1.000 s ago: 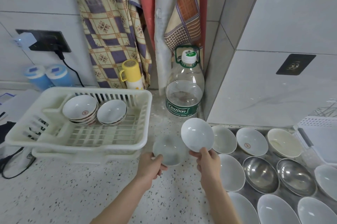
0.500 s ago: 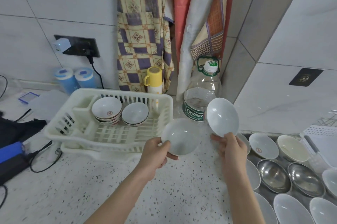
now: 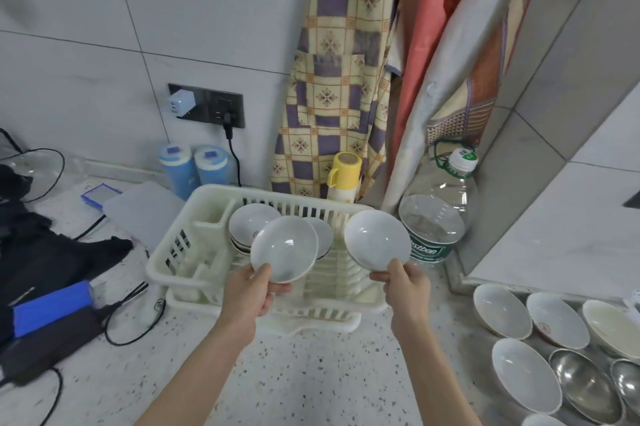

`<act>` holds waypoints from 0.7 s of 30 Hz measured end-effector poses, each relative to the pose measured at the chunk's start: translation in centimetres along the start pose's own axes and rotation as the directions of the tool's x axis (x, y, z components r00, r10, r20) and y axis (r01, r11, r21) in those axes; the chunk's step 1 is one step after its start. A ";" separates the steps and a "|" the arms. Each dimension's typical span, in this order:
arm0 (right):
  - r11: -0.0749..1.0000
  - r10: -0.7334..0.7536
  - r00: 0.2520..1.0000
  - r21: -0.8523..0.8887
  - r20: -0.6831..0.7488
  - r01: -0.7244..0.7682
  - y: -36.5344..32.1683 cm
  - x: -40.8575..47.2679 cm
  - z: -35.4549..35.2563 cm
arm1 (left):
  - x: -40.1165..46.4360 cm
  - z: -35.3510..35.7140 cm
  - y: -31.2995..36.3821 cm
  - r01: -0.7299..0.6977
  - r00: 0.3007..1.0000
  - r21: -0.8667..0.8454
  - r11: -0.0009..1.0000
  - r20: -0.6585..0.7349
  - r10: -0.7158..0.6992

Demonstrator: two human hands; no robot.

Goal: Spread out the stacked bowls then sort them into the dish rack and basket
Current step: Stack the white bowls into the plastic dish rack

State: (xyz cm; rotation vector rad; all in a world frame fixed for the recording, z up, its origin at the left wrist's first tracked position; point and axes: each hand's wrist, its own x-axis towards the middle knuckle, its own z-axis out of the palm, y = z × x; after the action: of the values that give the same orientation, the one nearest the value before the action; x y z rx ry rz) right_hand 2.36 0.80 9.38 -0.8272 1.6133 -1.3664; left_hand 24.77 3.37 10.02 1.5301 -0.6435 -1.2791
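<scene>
Far left on the speckled stone surface (image 3: 311,373) lie a blue box (image 3: 52,306) and black cables. The cream slatted plastic dish rack (image 3: 180,252) holds a stack of white bowls (image 3: 247,223). Above it, the left hand (image 3: 247,294) pinches the rim of a pale glossy bowl (image 3: 284,249), tilted toward me. The right hand (image 3: 405,287) grips a second white bowl (image 3: 377,238) by its lower edge, just beside a clear water jug (image 3: 438,217). More white and steel bowls (image 3: 519,366) lie spread out far right.

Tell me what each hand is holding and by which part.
The left hand pinches a white bowl by its lower rim; the right hand pinches another white bowl by its lower rim.
</scene>
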 end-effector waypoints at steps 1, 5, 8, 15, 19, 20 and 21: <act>1.000 -0.022 1.000 -0.018 0.000 0.022 0.2 0.0 0.8 | 0.6 -0.6 0.3 -0.005 1.000 -0.004 1.000 -0.010 0.005; 0.992 -0.087 0.996 -0.097 -0.018 0.085 0.9 0.2 4.0 | 2.8 -2.6 1.2 -0.018 0.999 -0.007 1.000 -0.027 0.018; 0.985 -0.085 0.996 -0.150 -0.024 0.080 1.3 1.0 6.1 | 4.4 -3.5 1.8 -0.037 0.999 0.009 0.999 -0.017 0.037; 0.955 -0.079 0.997 -0.287 -0.013 0.072 2.2 2.8 9.8 | 8.2 -4.4 2.7 -0.043 0.999 -0.021 0.999 0.032 0.044; 0.936 -0.045 0.999 -0.351 -0.018 0.036 2.9 3.5 11.2 | 9.9 -4.7 2.5 -0.014 0.997 -0.042 0.999 0.078 0.017; 0.934 -0.035 0.999 -0.358 -0.017 0.026 3.1 3.6 11.4 | 10.4 -4.8 2.4 -0.005 0.996 -0.048 0.999 0.086 0.009; 0.932 -0.027 1.000 -0.363 -0.014 0.020 3.3 3.7 11.5 | 10.8 -4.9 2.3 0.002 0.996 -0.053 0.999 0.093 0.003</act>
State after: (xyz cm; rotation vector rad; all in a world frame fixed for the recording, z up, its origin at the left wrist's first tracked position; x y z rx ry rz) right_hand 11.31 -6.79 4.91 -1.0531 1.9091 -1.1070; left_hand 33.04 -5.04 7.46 1.4339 -0.6639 -1.3632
